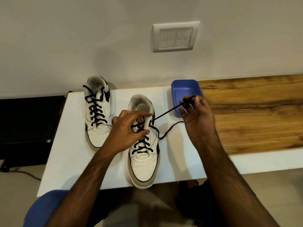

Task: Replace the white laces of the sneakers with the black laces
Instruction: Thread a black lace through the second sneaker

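A: Sneakers first, left to right, taking the near sneaker [144, 145] as the landmark?

B: The far sneaker [96, 112] stands left of it and a little further back, black lacing already up to its collar. No white laces show anywhere.

A: And the left hand [127, 128]?

B: It sits on the near sneaker's upper eyelets, thumb and fingers curled round the tongue and crossings, steadying them.

A: The working end?

B: The black lace [167, 112] leaves the top right eyelet and runs taut, up and rightward, to the right hand [195, 112], which pinches it in curled fingers in front of the blue tray [185, 84]. A second end loops slack on the white table [172, 158] just right of the sneaker.

A: So the next move?

B: I'd judge a pull along that diagonal line; the right hand is nearer the slack end too.
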{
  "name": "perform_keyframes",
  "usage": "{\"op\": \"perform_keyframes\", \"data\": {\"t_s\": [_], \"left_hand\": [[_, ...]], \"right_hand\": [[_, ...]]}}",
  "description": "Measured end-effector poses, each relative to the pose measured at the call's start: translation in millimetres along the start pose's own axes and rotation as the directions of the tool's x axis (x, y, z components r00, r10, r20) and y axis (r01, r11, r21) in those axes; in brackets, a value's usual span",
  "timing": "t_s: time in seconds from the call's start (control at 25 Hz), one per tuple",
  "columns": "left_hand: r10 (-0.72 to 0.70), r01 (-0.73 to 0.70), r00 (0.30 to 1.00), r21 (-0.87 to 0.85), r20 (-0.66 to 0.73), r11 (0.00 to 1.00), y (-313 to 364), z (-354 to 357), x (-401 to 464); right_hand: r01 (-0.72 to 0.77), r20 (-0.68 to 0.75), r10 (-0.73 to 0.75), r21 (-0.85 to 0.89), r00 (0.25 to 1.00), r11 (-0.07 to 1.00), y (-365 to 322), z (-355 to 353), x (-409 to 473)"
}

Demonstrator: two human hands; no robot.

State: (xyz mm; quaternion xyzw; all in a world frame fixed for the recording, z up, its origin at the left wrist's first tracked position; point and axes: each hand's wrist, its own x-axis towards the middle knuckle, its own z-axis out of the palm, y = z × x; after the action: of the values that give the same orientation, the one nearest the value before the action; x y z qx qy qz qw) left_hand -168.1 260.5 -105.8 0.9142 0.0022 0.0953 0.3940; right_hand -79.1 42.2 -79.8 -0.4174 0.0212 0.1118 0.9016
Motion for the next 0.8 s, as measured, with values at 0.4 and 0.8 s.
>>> {"op": "perform_keyframes", "data": {"t_s": [0.4,0.8], "left_hand": [[0.037,-0.035,0.999,0.049,-0.039,0.998,-1,3,1],[0.081,-0.062,0.992,0.182,-0.099,0.981,-1,6,-5]], "right_hand": [[0.263,0.295,0.199,-0.949,0.934,0.175,29,13,-10],[0.371,0.384,0.06,-0.915,0.921,0.158,22,13,-4]]}}
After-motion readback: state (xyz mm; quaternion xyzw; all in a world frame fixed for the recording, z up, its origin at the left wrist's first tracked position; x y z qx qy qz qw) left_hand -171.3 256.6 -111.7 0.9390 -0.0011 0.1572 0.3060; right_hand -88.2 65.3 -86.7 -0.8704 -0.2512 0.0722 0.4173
